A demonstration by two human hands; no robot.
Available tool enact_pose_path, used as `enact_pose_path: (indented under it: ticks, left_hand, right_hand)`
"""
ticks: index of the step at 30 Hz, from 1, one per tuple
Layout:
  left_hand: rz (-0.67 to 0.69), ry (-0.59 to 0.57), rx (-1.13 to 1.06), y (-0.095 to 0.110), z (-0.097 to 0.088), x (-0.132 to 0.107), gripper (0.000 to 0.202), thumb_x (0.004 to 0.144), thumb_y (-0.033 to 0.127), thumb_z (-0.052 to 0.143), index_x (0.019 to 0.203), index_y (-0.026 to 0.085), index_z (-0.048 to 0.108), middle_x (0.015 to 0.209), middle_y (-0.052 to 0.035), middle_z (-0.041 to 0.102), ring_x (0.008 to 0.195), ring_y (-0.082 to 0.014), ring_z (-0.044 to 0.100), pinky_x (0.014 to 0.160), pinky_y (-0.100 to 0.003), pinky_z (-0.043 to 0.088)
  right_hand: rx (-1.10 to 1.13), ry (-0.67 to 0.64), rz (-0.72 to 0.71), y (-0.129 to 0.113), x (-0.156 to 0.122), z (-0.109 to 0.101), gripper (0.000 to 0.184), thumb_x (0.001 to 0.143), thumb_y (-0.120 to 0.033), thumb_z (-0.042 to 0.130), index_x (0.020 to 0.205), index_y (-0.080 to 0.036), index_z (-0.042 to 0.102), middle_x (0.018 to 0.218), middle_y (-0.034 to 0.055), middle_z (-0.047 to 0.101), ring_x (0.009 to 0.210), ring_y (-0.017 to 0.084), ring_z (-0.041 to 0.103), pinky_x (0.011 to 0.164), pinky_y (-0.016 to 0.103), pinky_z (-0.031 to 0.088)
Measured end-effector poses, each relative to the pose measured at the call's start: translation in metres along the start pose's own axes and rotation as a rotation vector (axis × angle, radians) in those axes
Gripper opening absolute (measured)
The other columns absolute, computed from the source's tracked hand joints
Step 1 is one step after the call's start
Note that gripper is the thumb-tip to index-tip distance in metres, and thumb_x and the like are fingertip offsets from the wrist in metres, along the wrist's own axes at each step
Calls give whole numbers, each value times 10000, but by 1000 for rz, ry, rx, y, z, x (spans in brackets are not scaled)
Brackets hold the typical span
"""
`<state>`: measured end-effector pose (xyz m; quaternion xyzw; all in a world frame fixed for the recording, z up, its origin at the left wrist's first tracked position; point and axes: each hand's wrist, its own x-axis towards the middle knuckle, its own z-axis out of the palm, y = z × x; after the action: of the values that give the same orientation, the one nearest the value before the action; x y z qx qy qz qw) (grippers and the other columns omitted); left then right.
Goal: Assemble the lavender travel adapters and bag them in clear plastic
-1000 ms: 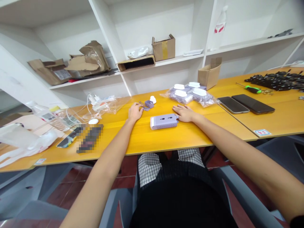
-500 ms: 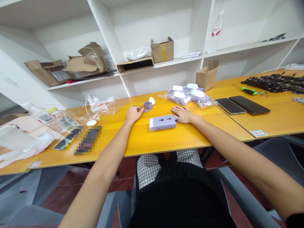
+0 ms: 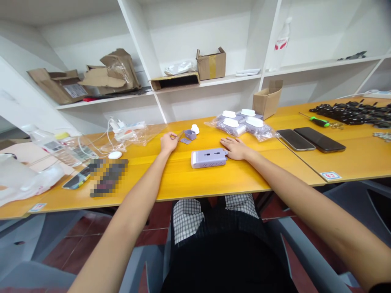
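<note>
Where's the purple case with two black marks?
Head view, just right of centre: the purple case lies on the table, immediately left of the right hand.

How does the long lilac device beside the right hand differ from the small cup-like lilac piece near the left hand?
The long lilac device is larger than the small cup-like lilac piece. The device lies nearer the front edge of the table than the piece. The device shows two dark marks; the piece, none visible. Both are lilac.
</note>
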<state>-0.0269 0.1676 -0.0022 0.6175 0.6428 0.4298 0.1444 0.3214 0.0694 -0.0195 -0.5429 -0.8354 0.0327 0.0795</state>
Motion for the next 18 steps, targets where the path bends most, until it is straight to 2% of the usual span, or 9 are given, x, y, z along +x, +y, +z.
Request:
enact_pose_path:
  ticks: [2, 4, 8, 10, 14, 18]
  left_hand:
    - [-23, 3, -113, -2, -3, 2, 187, 766, 316, 774, 869, 185, 688, 712, -47, 729, 786, -233, 748, 807, -348, 570]
    - [-16, -9, -196, -1, -4, 1, 215, 777, 310, 764, 914, 168, 677, 786, -68, 755, 792, -220, 760, 777, -331, 585]
    - [62, -70, -296, 6, 0, -6, 221, 774, 279, 763, 944, 161, 683, 1013, -115, 790, 960, -221, 761, 880, -337, 595]
    - [104, -133, -309, 10, 5, -11, 195, 767, 276, 771, 909, 163, 698, 1036, -113, 794, 983, -227, 755, 925, -356, 593]
    - [167, -289, -288, 17, 12, -21, 146, 727, 240, 800, 828, 174, 718, 935, -85, 800, 928, -236, 766, 970, -405, 586]
    - [212, -398, -256, 24, 5, -34, 151, 739, 248, 789, 858, 177, 728, 976, -90, 801, 924, -243, 769, 962, -433, 590]
  right_hand:
    - [-7, -3, -3, 0, 0, 0, 661, 1041, -475, 303, 1616, -171, 419, 1714, 116, 324, 1581, 381, 299, 1251, 641, 270]
    - [-6, 2, -4, 0, 0, 0, 654, 1042, -479, 306, 1612, -181, 429, 1712, 113, 332, 1580, 379, 302, 1250, 643, 270]
    - [-3, 33, -10, 0, 0, 0, 625, 1041, -474, 332, 1591, -209, 464, 1695, 109, 374, 1566, 384, 333, 1236, 650, 293]
    - [-2, 38, -14, 0, 0, 0, 611, 1041, -471, 346, 1580, -216, 481, 1688, 111, 388, 1560, 384, 344, 1232, 647, 302]
    - [4, 38, -19, 1, 0, 0, 597, 1042, -456, 356, 1570, -213, 491, 1686, 117, 391, 1553, 382, 358, 1224, 651, 308]
    - [26, 62, -34, 2, 2, 0, 572, 1028, -443, 407, 1544, -230, 531, 1663, 112, 435, 1539, 380, 387, 1216, 644, 325]
